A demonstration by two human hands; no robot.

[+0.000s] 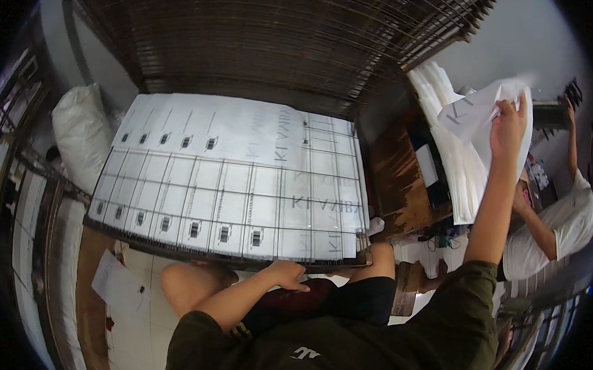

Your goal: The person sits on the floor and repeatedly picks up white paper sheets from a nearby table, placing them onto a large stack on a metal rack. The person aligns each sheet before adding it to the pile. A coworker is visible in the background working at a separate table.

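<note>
My right hand (509, 126) is raised at the far right, fingers pinched on the upper edge of a thin white printed sheet (462, 118) that hangs in soft folds. Beside it, a pile of white sheets (465, 184) stands at the right. In front of me lies a wire drying rack (199, 160) bearing white sheets with dark printed marks (258, 210), overlapping under the wires. My left hand (287, 276) is low at the rack's front edge, its fingers curled against the frame and partly hidden.
Many dark wire shelves (257, 41) are tilted up behind the rack. A stuffed white sack (82, 135) stands at the left. One loose sheet (122, 285) lies on the floor at lower left. Another person (556, 220) works at the right, near a brown board (402, 180).
</note>
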